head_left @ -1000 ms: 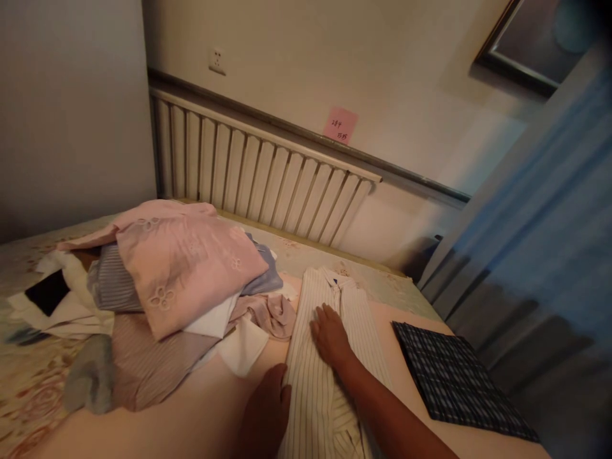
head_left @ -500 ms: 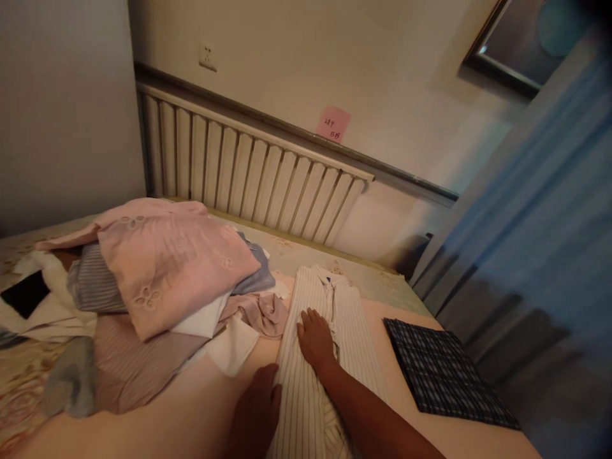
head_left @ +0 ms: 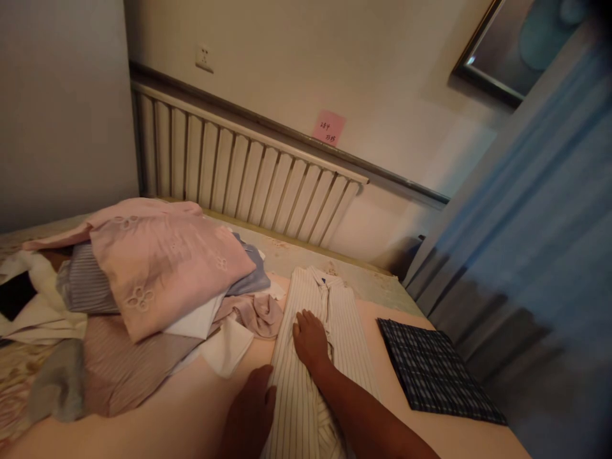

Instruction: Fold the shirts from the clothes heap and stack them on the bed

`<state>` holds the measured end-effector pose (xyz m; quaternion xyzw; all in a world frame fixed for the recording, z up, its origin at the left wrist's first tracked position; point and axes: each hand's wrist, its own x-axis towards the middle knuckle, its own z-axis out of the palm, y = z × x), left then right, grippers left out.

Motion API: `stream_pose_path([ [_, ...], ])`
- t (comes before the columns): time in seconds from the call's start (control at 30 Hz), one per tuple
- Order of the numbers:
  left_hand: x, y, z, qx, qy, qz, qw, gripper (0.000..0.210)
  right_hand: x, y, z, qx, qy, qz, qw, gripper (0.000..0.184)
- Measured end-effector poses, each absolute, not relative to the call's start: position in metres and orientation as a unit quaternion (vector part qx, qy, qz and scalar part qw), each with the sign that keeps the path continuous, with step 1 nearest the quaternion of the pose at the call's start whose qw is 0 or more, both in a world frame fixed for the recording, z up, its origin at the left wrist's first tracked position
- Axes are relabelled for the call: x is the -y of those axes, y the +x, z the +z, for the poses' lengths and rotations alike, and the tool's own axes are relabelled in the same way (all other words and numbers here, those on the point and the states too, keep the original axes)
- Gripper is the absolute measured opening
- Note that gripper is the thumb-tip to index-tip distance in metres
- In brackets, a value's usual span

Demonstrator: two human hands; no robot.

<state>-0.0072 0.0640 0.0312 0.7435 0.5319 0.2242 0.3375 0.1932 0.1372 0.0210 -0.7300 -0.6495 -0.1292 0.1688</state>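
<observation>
A white shirt (head_left: pixel 351 331) with thin dark stripes lies lengthwise on a peach cloth (head_left: pixel 157 427), its collar at the far end, toward the wall. The right hand (head_left: pixel 310 341) rests palm down on the shirt's front, left of the middle, with the fingers held close together and pointing away; it is open and grasps nothing. The right forearm crosses the lower part of the shirt. The left hand (head_left: pixel 246 408) is at the shirt's left edge, nearer the bottom of the view, its thumb apart from the fingers (it is in shadow, so whether it pinches any fabric, I cannot tell).

To the right of the shirt, and apart from it, a dark plaid cloth (head_left: pixel 440 370) lies folded flat. To the left is a loose heap of clothes, topped by a pink garment (head_left: pixel 172 261) with cut-out flowers. At the heap's near right side are a crumpled mauve cloth (head_left: pixel 261 315), close beside the shirt, and a white cloth (head_left: pixel 228 347). A grey cloth (head_left: pixel 60 382) lies at the near left. Behind everything stand a radiator (head_left: pixel 243 172) and, at the right, a blue curtain (head_left: pixel 526 223).
</observation>
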Motion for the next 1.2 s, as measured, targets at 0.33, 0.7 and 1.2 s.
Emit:
stream_pose_path([
  [0.33, -0.0653, -0.0065, 0.0233, -0.525, 0.751, 0.234, 0.324, 0.045, -0.1357, 0.1916, 0.0238, 0.650, -0.729, -0.132, 0.166, 0.038],
  [0.7, -0.0634, -0.0073, 0.0298, -0.537, 0.738, 0.231, 0.338, 0.045, -0.1355, 0.1898, 0.0264, 0.647, -0.734, -0.125, 0.164, 0.038],
  [1.2, -0.0635, -0.0074, 0.0289, -0.529, 0.742, 0.235, 0.338, 0.045, -0.1360, 0.1920, 0.0225, 0.650, -0.728, -0.138, 0.168, 0.038],
])
